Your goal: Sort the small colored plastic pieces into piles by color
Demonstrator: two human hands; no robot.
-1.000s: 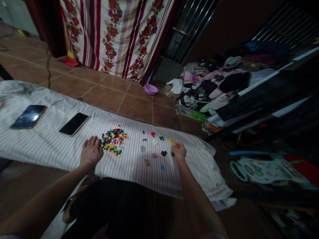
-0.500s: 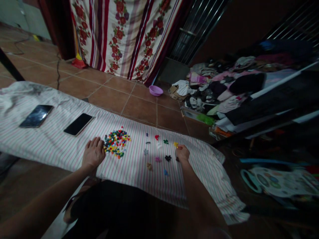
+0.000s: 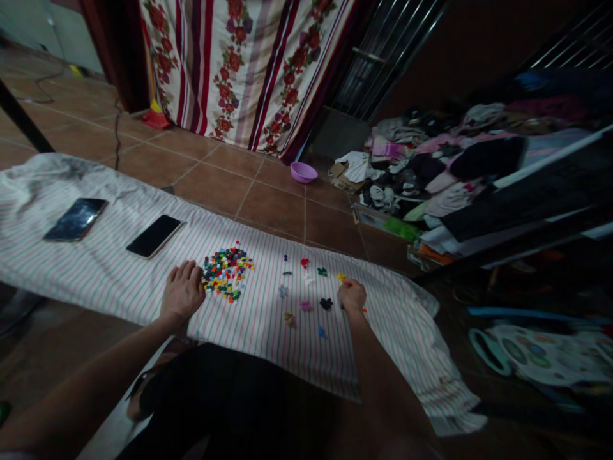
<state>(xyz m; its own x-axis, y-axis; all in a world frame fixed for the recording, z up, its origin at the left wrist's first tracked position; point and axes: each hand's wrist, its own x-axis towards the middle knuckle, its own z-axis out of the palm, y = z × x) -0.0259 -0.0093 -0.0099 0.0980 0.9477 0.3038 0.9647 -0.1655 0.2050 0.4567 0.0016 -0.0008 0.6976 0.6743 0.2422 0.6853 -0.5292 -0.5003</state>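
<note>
My left hand [image 3: 183, 291] lies palm down on the striped cloth, fingers stretched out, against the left edge of a pile of small multicoloured pieces [image 3: 228, 275]. Over to the right, my right hand [image 3: 353, 296] is closed, its fingertips down beside a small yellow cluster [image 3: 341, 277]. What the fingers hold, if anything, is hidden. An orange piece [image 3: 364, 310] shows at the wrist's right side. Between the hands sit small groups sorted by colour, among them red [image 3: 304, 262], green [image 3: 322, 271], black [image 3: 326, 304], pink [image 3: 306, 306], tan [image 3: 289, 319] and blue [image 3: 322, 332].
Two dark-screened devices, a tablet [image 3: 76, 219] and a phone [image 3: 154, 236], lie on the striped cloth [image 3: 215, 332] at left. Beyond stand a purple basin [image 3: 303, 172] on the tiled floor, a floral curtain [image 3: 258, 70] and heaped clothes [image 3: 431, 160].
The view has shifted slightly. My right hand stays beside the yellow cluster, and an orange piece now shows by its wrist. My left hand rests as before.
</note>
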